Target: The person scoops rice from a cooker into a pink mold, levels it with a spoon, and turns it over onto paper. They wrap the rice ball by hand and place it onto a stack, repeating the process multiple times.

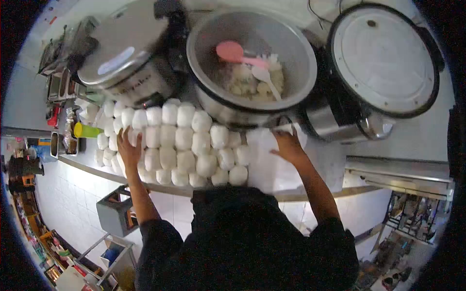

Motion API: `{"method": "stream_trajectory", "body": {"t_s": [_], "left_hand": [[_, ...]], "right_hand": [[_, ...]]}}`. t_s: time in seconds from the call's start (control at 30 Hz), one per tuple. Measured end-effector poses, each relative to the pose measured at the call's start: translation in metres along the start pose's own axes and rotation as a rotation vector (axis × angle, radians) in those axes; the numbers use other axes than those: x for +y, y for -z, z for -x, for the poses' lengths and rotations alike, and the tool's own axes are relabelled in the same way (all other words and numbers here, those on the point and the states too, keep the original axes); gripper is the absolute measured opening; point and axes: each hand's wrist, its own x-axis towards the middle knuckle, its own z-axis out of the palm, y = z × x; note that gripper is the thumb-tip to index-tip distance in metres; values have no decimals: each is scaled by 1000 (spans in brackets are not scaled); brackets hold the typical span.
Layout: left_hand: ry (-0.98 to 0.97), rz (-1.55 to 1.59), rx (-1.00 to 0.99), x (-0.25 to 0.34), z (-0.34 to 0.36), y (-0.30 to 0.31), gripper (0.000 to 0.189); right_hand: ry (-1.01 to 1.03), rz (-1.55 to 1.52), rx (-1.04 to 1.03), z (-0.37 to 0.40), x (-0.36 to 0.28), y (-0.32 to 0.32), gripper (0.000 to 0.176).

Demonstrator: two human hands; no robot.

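Note:
Rows of round white wrapped bundles (167, 136), likely wrapped rice portions, cover the left and middle of the table. My left hand (130, 148) reaches in among them, thumb and fingers apart around the top of one bundle. On the other side, my right hand (290, 147) is over white sheets (272, 169), fingers spread, near the front of a big open cooker pot (204, 53). Inside the pot lies cooked white rice (245, 80), with a pink ladle (229, 51) and a white spoon (264, 76) on it.
A lidded rice cooker (131, 63) stands at the back left. At the back right, another cooker has its round lid (383, 60) raised. A yellow-green cup (87, 130) lies at the left end, near metal trays (60, 87). A grey stool (114, 211) stands below the table edge.

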Motion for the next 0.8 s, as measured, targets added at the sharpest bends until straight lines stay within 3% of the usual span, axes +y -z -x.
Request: {"method": "stream_trajectory", "body": {"t_s": [0.07,0.2,0.23,0.27,0.33,0.4,0.43,0.57,0.63,0.7,0.8], "left_hand": [[-17,6,105,28,-9,25,41],[11,480,67,93,-32,41,31],[28,498,-2,117,-40,45,29],[-100,641,6,138,-52,48,28],[-287,569,45,165,-75,42,26],[-301,640,56,186,-90,39,24],[-301,672,56,190,-97,39,22],[-241,782,58,181,-104,40,15],[-174,851,83,175,-107,36,7],[-87,895,66,177,-111,32,9],[-37,1010,63,190,-118,33,13]], "right_hand": [[143,-587,53,10,-19,102,37],[260,-675,173,-42,-26,238,21],[292,-584,84,-79,-21,245,21],[320,-491,-4,-121,-16,247,20],[338,-162,-119,-219,2,200,24],[91,50,-255,-279,1,153,25],[65,53,-201,-292,5,143,25],[-25,62,-16,-319,18,108,26],[-41,82,-65,-329,36,90,26],[-30,123,-256,-330,63,74,26],[-171,-288,-119,-277,35,158,20]]}}
